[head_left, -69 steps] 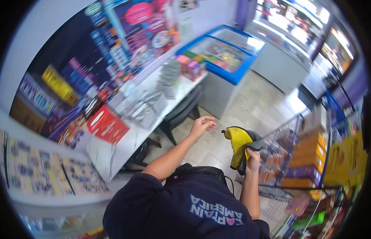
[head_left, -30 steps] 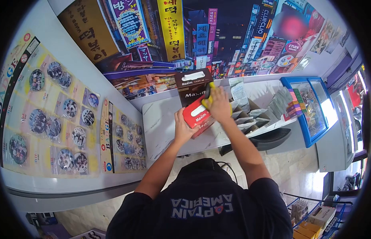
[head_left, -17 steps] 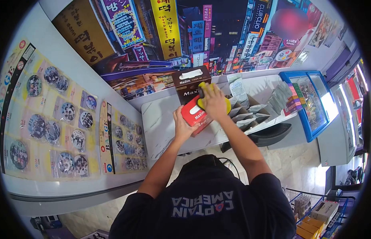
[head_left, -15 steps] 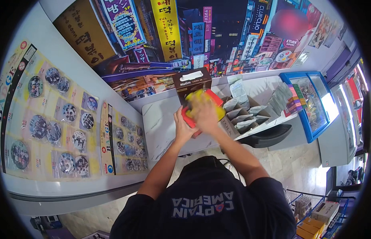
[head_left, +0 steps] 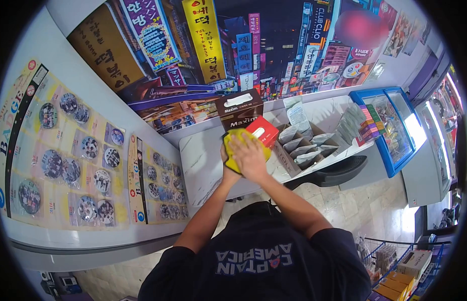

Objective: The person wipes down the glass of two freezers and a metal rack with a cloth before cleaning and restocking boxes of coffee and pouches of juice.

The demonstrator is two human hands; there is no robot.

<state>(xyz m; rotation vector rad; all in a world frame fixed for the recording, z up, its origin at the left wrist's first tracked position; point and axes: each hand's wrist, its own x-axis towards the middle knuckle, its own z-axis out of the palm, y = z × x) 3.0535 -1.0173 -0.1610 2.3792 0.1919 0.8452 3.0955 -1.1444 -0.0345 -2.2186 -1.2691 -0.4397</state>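
The yellow-and-dark cloth (head_left: pixel 235 161) is held flat beneath the outspread right hand (head_left: pixel 249 156), over the near part of the red Maxim box (head_left: pixel 266 129). The left hand (head_left: pixel 231 173) is largely hidden by the cloth (whether its fingers are closed cannot be told). Beyond the grip, the brown Maxim box (head_left: pixel 237 106) is seen; right of it, silver pouches (head_left: pixel 319 139) are held in a carton (head_left: pixel 289 161).

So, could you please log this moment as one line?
right hand: spread on yellow cloth; yellow cloth: over part of red box; left hand: at cloth's left edge, partly hidden; brown box: behind red box
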